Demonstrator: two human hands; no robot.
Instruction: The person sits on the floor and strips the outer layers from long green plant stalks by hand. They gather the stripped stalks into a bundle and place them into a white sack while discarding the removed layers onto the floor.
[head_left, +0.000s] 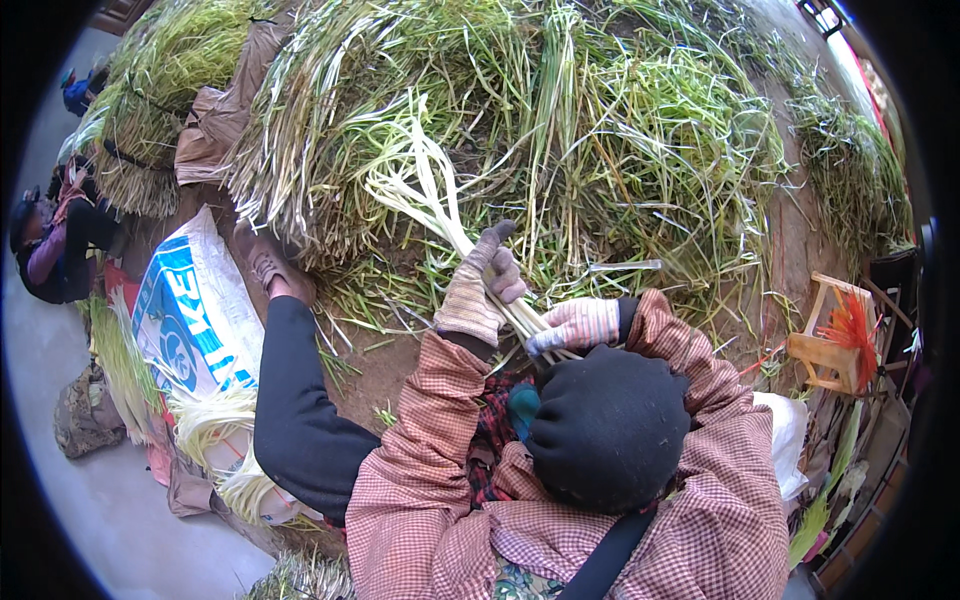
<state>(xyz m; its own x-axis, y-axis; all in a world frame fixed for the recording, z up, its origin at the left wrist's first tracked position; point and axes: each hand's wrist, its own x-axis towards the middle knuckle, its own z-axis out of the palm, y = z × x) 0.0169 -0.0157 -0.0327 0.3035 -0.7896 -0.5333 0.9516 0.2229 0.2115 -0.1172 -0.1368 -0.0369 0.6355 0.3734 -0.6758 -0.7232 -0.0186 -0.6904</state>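
Observation:
My left hand (480, 289), in a striped knit glove, is wrapped around a bundle of pale garlic-sprout-like stalks (431, 184). Their upper ends loop and fan out over the heap of green stalks (622, 142) in front of me. Lower down, my right hand (576, 328), also gloved, has its fingers closed around the bottom ends of the same bundle. A black cap hides part of my chest and lap below the hands.
Finished-looking pale bundles (244, 480) lie beside a white-and-blue woven sack (199, 307) at left. At right stands a small wooden stool (832, 337) with red ties (855, 330) on it. A person (56, 240) sits at far left.

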